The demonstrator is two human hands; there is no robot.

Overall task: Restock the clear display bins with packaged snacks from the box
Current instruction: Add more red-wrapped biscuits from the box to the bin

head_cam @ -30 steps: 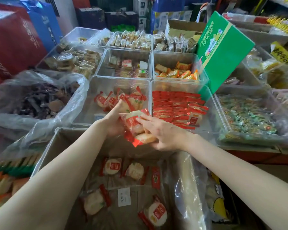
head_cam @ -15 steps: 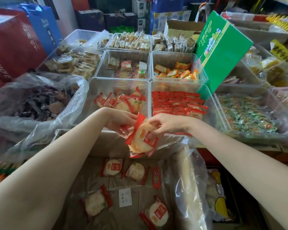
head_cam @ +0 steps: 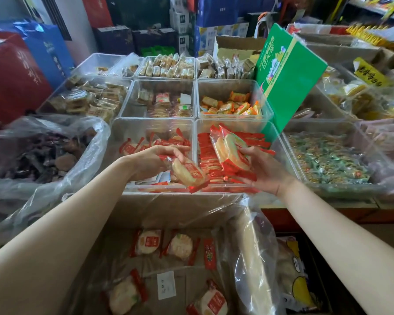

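Your left hand (head_cam: 155, 163) grips one red-wrapped round rice cracker (head_cam: 187, 172) over the front-left clear plastic bin (head_cam: 132, 130); your right hand (head_cam: 263, 171) clasps a stack of the same packets (head_cam: 230, 151). Lay them flat, labels up. Lined cardboard box (head_cam: 168, 212) below holds more.

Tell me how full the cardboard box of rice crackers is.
Nearly empty. Only a few cracker packets lie scattered on the cardboard box liner, whose bare bottom shows.
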